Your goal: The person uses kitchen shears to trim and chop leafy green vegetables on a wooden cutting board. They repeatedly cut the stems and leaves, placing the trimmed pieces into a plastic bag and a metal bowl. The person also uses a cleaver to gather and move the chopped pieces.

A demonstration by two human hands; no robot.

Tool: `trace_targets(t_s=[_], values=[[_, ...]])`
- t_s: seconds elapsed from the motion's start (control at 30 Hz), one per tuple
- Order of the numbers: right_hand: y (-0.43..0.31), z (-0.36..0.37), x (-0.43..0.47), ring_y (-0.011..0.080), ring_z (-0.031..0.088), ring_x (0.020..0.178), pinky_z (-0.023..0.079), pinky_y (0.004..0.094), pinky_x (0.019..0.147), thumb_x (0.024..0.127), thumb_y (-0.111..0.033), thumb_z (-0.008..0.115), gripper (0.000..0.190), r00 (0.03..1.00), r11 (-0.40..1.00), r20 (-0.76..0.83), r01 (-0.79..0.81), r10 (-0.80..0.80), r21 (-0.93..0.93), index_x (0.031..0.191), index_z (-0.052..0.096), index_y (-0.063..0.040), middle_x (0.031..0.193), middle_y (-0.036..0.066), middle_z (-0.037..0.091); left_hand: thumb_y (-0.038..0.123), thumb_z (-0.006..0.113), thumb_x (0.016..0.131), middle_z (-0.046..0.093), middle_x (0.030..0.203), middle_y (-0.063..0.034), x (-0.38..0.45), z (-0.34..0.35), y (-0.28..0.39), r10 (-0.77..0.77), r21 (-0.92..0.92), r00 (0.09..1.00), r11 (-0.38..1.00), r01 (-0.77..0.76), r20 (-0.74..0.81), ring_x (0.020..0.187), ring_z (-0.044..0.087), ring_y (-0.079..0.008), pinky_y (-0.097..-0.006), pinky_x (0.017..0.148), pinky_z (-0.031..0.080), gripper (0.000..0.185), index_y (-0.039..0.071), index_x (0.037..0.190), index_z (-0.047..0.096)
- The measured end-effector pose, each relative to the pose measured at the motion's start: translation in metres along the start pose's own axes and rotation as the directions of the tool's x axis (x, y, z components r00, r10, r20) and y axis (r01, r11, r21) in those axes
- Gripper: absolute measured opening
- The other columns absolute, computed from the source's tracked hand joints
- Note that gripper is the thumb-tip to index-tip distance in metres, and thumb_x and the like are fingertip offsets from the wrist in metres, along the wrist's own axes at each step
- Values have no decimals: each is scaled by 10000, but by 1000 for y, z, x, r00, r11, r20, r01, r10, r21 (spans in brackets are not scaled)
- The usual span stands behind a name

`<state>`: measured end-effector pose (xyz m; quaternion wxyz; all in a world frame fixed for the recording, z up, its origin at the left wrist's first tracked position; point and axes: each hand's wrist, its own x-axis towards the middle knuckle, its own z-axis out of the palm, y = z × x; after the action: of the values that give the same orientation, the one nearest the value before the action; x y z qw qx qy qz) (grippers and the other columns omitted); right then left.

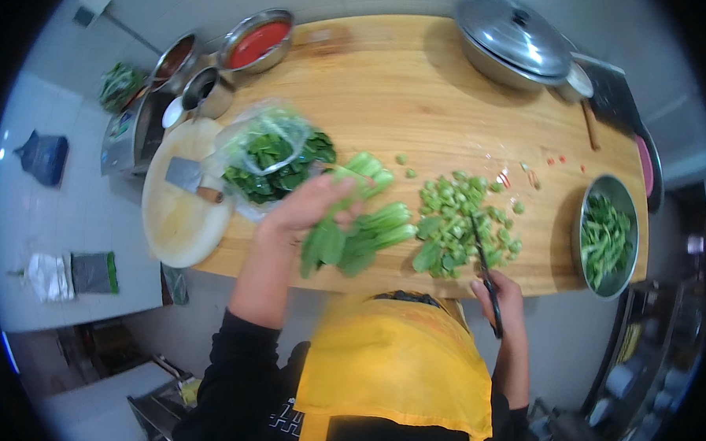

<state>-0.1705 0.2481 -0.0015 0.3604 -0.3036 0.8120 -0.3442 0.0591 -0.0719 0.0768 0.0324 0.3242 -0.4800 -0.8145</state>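
Observation:
My left hand [318, 204] is closed around a bunch of leafy greens [322, 246], its leaves hanging below my fingers. Pale cut stalks [367, 169] show just past that hand; whether they belong to the held bunch is unclear. Beside it lies another bunch with stalks [388, 222] pointing right. In my right hand [506, 301] is a black-handled knife [485, 267], its narrow dark blade edge reaching over a pile of chopped green stem ends [457, 201]. Left of my left hand rests a clear plastic bag [274, 140] filled with dark green leaves.
A round chopping board [178, 230] with a cleaver [185, 175] stands at left. Metal bowls of red sauce [260, 45] sit at the back left. A lidded pan [514, 38] occupies the back right. At the right edge, a metal bowl [582, 230] holds greens.

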Motion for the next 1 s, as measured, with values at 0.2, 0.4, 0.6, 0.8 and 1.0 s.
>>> trace_targets(t_s=[0.2, 0.4, 0.6, 0.8, 1.0], values=[[-6, -3, -4, 82, 470, 584, 411, 256, 550, 858, -273, 748, 329, 992, 992, -13, -129, 129, -10, 1028, 676, -1, 628, -19, 523, 334, 499, 1026, 574, 879, -41, -64, -103, 21, -57, -166, 938, 986, -1, -343, 560, 442, -69, -207, 501, 384, 375, 46, 1263, 535], [-32, 6, -8, 75, 442, 570, 391, 249, 532, 858, -263, 750, 337, 988, 988, 6, -153, 153, 35, 1047, 663, 3, 611, -31, 488, 357, 557, 996, 544, 844, 24, -60, -105, 8, -72, 267, 948, 950, 159, -309, 559, 423, -73, -220, 504, 367, 387, 58, 1230, 631], [-50, 14, -13, 68, 479, 534, 408, 248, 477, 860, -226, 745, 314, 990, 990, 29, -138, 138, -12, 1065, 656, -5, 630, -27, 506, 381, 606, 953, 618, 986, -22, -46, -142, 50, 332, 452, 766, 890, -60, -551, 689, 519, -107, -272, 609, 458, 508, 59, 1339, 533], [-81, 48, -2, 105, 544, 550, 496, 272, 515, 897, -187, 685, 315, 989, 969, 146, -42, 7, 243, 1115, 588, 18, 701, 26, 563, 342, 623, 948, 595, 1118, -61, -36, -183, 70, 515, 473, 605, 846, -246, -607, 739, 549, -133, -282, 656, 487, 715, 122, 1541, 292], [-152, 123, 50, 186, 666, 670, 539, 288, 548, 932, -161, 656, 326, 948, 889, 315, -97, -55, 447, 1169, 482, -19, 864, 138, 663, 262, 663, 921, 508, 1346, -139, -23, -212, 60, 497, 283, 523, 854, -437, -692, 1128, 538, -221, -346, 936, 458, 791, 138, 1564, 221]])
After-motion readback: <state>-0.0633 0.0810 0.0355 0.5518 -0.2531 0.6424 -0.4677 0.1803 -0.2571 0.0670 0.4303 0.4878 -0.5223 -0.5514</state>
